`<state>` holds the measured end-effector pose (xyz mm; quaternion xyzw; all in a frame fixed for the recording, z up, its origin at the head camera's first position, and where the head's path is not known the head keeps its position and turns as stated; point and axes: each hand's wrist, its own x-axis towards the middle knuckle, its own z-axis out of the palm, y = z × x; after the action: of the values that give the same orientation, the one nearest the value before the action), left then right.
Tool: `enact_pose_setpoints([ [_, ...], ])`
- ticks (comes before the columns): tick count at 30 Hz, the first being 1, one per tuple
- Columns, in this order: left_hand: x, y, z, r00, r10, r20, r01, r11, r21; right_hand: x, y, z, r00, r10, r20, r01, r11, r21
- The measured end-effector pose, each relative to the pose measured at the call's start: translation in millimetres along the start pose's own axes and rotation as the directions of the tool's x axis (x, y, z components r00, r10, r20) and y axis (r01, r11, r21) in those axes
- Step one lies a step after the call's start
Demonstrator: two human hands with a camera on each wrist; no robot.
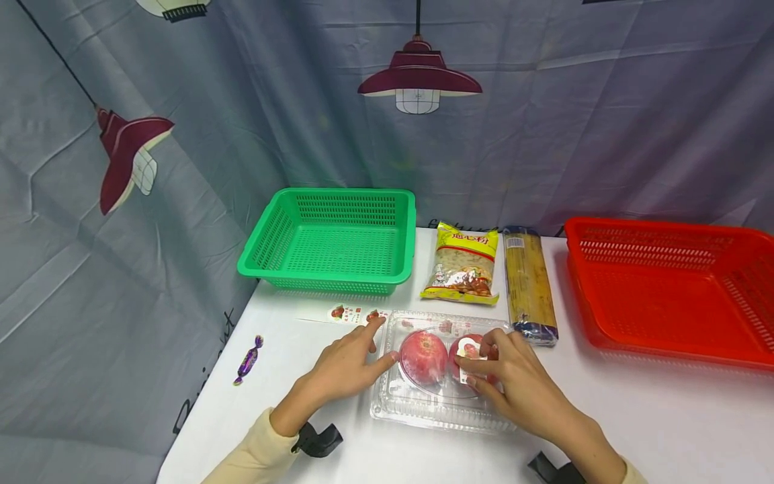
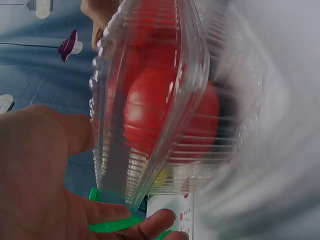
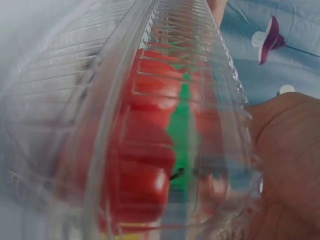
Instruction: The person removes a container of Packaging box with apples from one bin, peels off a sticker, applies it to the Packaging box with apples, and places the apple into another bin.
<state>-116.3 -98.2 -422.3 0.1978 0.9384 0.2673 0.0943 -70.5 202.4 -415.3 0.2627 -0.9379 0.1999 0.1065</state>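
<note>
A clear plastic clamshell box (image 1: 435, 413) with several red apples (image 1: 424, 357) in it lies closed in front of me. On its lid, over the right-hand apple, sits a white label (image 1: 464, 371) with a red fruit picture. My right hand (image 1: 523, 386) has its fingertips on that label, index finger laid across it and thumb by its lower edge. Label shows between the two fingertips. At the box's left side is my left hand (image 1: 345, 366), thumb at the lid's rim and fingers extended toward the back corner. The left wrist view shows the apples (image 2: 152, 107) through the box wall.
A strip of labels (image 1: 346, 313) runs behind the box. Further back stand a green basket (image 1: 326, 281), a yellow snack bag (image 1: 462, 265), a long wrapped packet (image 1: 531, 286) and a red basket (image 1: 659, 336). A purple wrapped candy (image 1: 247, 361) lies at the left.
</note>
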Motion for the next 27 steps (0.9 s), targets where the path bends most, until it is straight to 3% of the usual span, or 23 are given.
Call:
enact_pose_setpoints([
  [5,-2.3,3.3,1.2,1.000,-0.014,0.017,0.015,0.998,-0.059,-2.7,0.5,-0.2,0.995,-0.080,-0.052,0.083,0.995,0.053],
  [8,-3.7,4.3,2.1,1.000,-0.014,0.016,0.015,0.997,-0.072,-6.4,0.4,-1.7,0.995,-0.088,-0.043,0.091,0.993,0.077],
  [15,-4.8,6.2,2.8,1.000,0.008,0.007,-0.008,0.994,-0.113,-17.5,0.2,-8.8,0.998,-0.058,-0.002,0.058,0.996,0.072],
  [20,-6.2,6.2,4.3,1.000,0.000,0.010,0.002,0.984,-0.180,-21.9,3.6,-14.1,0.999,-0.023,-0.023,0.025,0.996,0.086],
  [27,-7.0,1.7,7.1,0.999,0.041,-0.029,-0.048,0.958,-0.282,-22.8,9.9,-17.3,0.998,0.034,-0.062,-0.032,0.999,0.039],
])
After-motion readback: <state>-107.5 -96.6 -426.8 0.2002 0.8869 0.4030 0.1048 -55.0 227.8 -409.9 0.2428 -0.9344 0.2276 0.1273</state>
